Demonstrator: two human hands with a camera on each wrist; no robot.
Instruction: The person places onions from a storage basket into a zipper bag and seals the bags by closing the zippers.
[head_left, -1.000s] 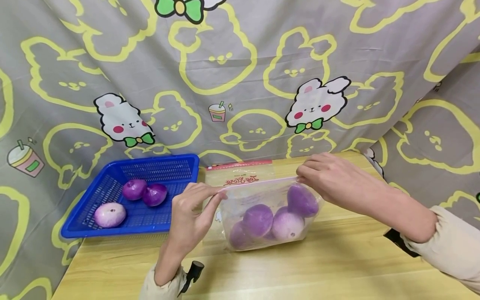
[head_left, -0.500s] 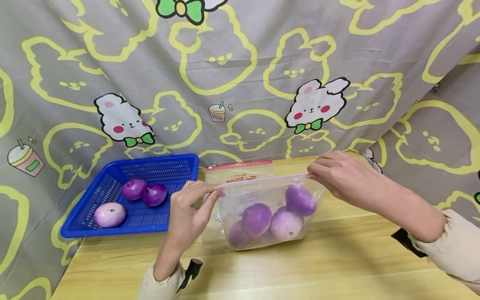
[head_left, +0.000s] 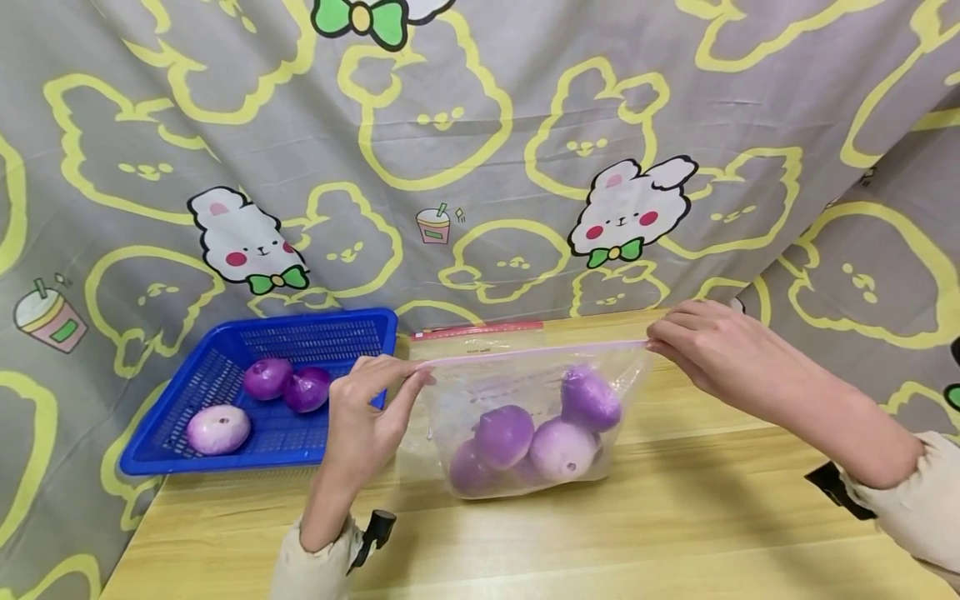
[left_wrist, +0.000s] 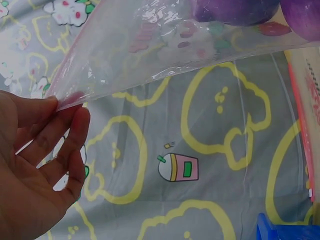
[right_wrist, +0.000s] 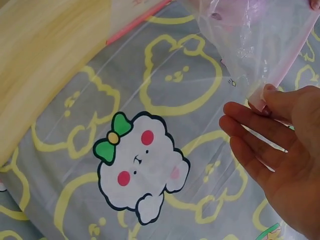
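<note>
A clear zip bag (head_left: 461,396) with a pink top strip holds several purple onions (head_left: 564,450), seen through the plastic. My left hand (head_left: 363,421) pinches its left top corner between thumb and forefinger. At the opposite corner, my right hand (head_left: 708,342) pinches the other end of the strip. The strip is stretched straight between them, and the bag's bottom is at the wooden table. In the left wrist view the remaining fingers of the left hand (left_wrist: 40,160) curl loosely below the corner. The right wrist view shows the right hand (right_wrist: 285,145) with thumb and forefinger on the pink strip.
Left of the bag stands a blue plastic basket (head_left: 300,450) containing two dark purple onions (head_left: 268,379) and a paler onion (head_left: 218,430). Another clear bag with a red strip (head_left: 480,331) lies flat behind the held bag. A patterned grey curtain (head_left: 480,150) hangs behind the table (head_left: 675,533).
My right hand has moved right along the top strip to the corner. The left hand has shifted slightly left. The strip is pulled longer between them, and the onions have moved slightly left.
</note>
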